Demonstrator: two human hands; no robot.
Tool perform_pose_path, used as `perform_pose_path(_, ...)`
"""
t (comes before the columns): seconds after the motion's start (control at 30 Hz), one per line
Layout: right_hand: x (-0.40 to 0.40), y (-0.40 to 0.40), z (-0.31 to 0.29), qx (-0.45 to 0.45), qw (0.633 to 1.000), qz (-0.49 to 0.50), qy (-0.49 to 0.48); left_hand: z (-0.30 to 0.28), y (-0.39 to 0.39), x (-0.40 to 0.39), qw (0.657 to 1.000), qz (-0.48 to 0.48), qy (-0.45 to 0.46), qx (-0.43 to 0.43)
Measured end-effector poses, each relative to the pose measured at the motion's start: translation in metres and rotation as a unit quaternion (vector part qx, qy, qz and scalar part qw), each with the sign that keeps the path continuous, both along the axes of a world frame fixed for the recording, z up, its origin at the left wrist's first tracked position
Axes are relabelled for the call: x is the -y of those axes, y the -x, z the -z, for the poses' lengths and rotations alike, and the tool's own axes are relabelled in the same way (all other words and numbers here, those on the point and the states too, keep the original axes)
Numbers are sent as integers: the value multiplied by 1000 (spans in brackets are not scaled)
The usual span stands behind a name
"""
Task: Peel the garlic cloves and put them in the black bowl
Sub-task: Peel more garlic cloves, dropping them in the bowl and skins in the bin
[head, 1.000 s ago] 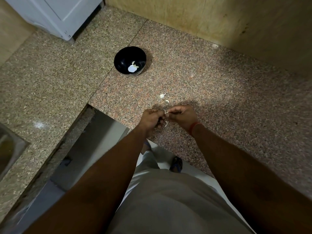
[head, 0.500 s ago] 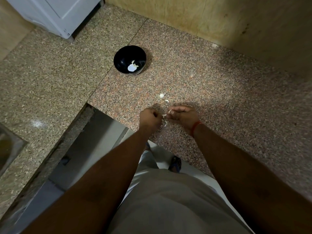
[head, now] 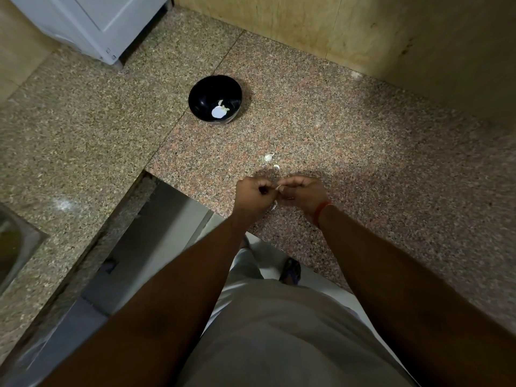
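Clove in hand: While we work at the counter's near edge, a garlic clove sits between our two hands, only a pale sliver of it showing where the fingertips meet.
Left hand: our left hand is curled tight, its fingers closed round the clove's near side; how much of the clove it covers we cannot tell.
Right hand: our right hand has its fingers bent in, thumb and forefinger pinching the pale tip, a red thread at the wrist.
What has changed: half a second ago our hands stood slightly apart with a strip of white between them; now they are drawn together again, knuckles almost touching. We read this as another pull at the skin, not a finished peel.
Meaning for the task: we judge the clove not yet bare, so it is not ready for the bowl.
Skins: a scrap of peel lies under our hands, and two more pale bits lie on the counter just beyond them; whether these are husks or whole cloves we cannot tell.
Black bowl: the black bowl stands well apart, further back and to the left, unmoved, with peeled garlic white at its bottom.
Surroundings: speckled granite counter, a wooden wall panel behind, a white cabinet at the far left.
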State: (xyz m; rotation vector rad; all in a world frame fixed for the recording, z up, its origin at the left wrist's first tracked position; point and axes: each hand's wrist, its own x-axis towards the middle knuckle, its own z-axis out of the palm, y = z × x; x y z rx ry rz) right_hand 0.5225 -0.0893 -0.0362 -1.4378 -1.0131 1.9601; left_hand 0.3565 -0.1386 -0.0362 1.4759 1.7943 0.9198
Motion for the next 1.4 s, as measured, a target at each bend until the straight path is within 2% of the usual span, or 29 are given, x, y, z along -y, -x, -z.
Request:
perform_pose_path(0.13,0,-2,-1,3,1000,-13,-9,1,2,2,1000,-4,4,26)
perform_pose_path(0.3,-1,-3,-1,14,1000,-6,8,-1,-1,2,1000,0,16,10)
perform_pose_path(0.43,-10,-2,5,105,992,64,-10,5,0,4,998,-45,40,-36)
perform_pose_path(0.53,-21,-8,7,212,968,103,-81,11,7,8,989,-61,85,-100)
perform_pose_path(0.6,-25,-11,7,249,955,96,-133,11,9,12,986,-61,94,-124)
perform_pose_path(0.7,-25,-11,6,294,933,54,-199,9,8,14,983,-3,94,-159)
perform_pose_path(0.87,-6,-9,-2,373,866,-29,-331,6,5,9,959,153,91,-219)
perform_pose_path(0.97,8,-9,4,371,862,-70,-339,5,7,4,945,210,97,-232)
perform_pose_path(1.07,18,-7,8,372,869,-88,-314,6,11,2,949,201,74,-233)
perform_pose_path(1.13,22,-4,8,366,862,-113,-333,7,14,3,949,185,78,-244)
perform_pose_path(1.3,21,10,9,371,828,-204,-368,9,24,12,947,163,83,-264)
perform_pose_path(1.4,21,16,6,388,794,-276,-377,8,27,18,950,158,75,-258)
